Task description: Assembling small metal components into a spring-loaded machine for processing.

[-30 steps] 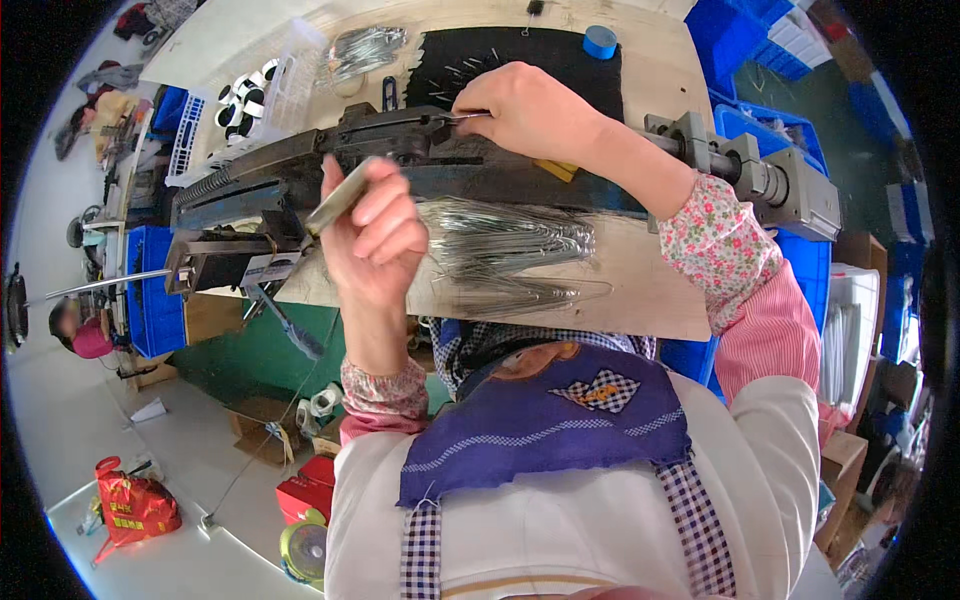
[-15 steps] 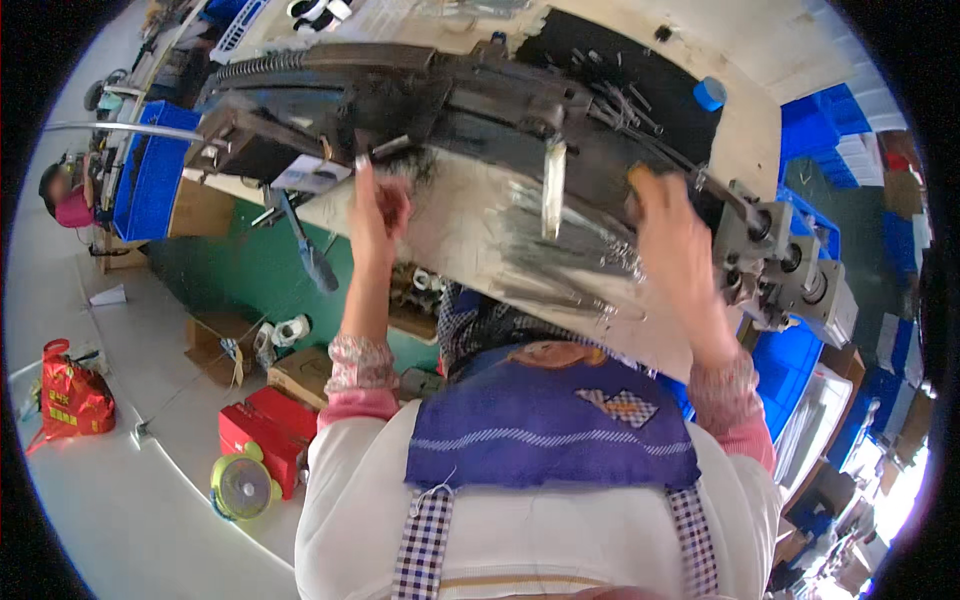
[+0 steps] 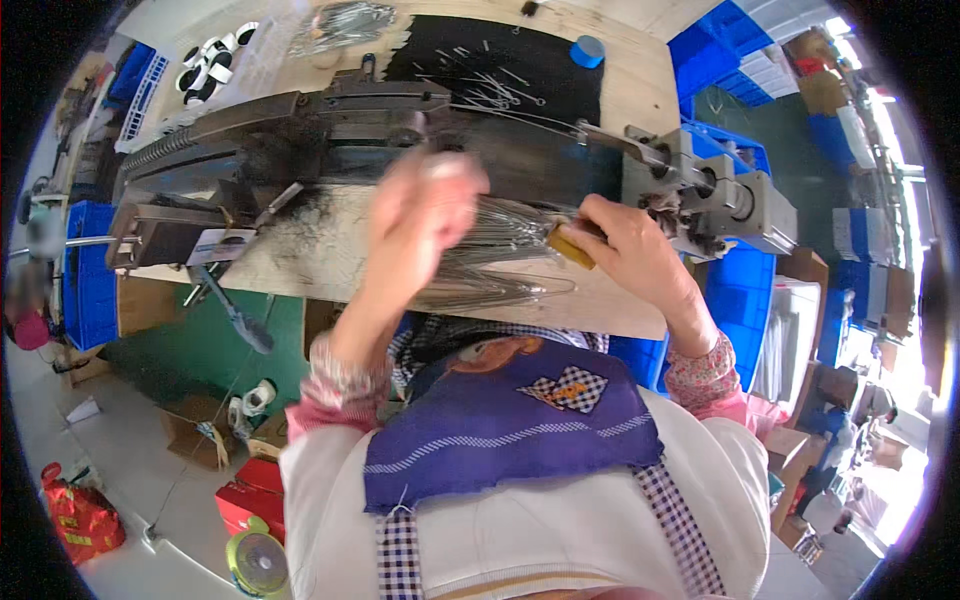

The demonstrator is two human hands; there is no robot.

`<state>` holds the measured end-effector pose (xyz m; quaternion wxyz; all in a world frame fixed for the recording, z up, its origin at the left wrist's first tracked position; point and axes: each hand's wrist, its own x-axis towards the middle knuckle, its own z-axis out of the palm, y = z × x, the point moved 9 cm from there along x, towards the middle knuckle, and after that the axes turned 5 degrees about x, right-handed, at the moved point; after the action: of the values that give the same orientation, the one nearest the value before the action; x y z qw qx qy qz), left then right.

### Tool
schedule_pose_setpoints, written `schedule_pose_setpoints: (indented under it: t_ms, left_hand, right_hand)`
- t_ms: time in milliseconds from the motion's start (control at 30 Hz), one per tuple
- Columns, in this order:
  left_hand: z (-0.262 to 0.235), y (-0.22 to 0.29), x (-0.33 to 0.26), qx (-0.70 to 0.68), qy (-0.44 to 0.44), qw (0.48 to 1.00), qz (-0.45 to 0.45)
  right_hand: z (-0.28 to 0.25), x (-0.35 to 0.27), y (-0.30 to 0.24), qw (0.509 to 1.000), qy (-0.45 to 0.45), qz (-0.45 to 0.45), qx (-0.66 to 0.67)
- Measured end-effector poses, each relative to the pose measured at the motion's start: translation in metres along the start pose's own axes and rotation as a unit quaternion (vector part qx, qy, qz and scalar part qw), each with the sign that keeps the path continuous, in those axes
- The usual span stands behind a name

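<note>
My left hand [image 3: 425, 210] is blurred, its fingers curled in front of the dark metal bench machine [image 3: 350, 155]. It covers the spot where the machine's pale lever handle hung, so whatever it grips is hidden. My right hand [image 3: 635, 250] pinches a small yellow-brown pad [image 3: 572, 246] at the right end of a bundle of thin metal wire rods [image 3: 510, 232]. Some rods lie loose on the pale bench [image 3: 330, 255] on the near side of the machine, and a few show looped ends.
Grey machine blocks with shafts [image 3: 725, 190] stand at the right end. Behind the machine, loose looped rods lie on a black mat [image 3: 440, 45] beside a blue round cap [image 3: 587, 51]. Blue crates [image 3: 740, 300] stand at the right, and a blue-handled tool [image 3: 240, 320] hangs off the front left.
My left hand has swung right, from beside the left end of the machine to the lever's place. My right hand has come down from the machine to the rods. The whole view has shifted.
</note>
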<state>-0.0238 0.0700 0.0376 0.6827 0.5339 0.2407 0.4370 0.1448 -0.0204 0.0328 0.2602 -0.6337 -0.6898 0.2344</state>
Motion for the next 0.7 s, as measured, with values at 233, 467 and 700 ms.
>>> schedule_pose_setpoints:
  t_ms: [233,467,700]
  left_hand:
    - [0.06,-0.095,0.045,-0.136,-0.066,0.943,-0.296]
    - [0.019,-0.076,0.047,-0.075,0.099,0.984,-0.126]
    - [0.022,-0.077,0.042,-0.068,0.101,0.976,-0.178]
  right_hand:
    - [-0.004,-0.032,0.006,0.992,-0.11,0.052,0.033]
    - [-0.1,0.046,-0.029,0.972,0.206,-0.101,-0.048]
    - [-0.019,0.134,-0.016,0.992,-0.013,-0.128,0.009]
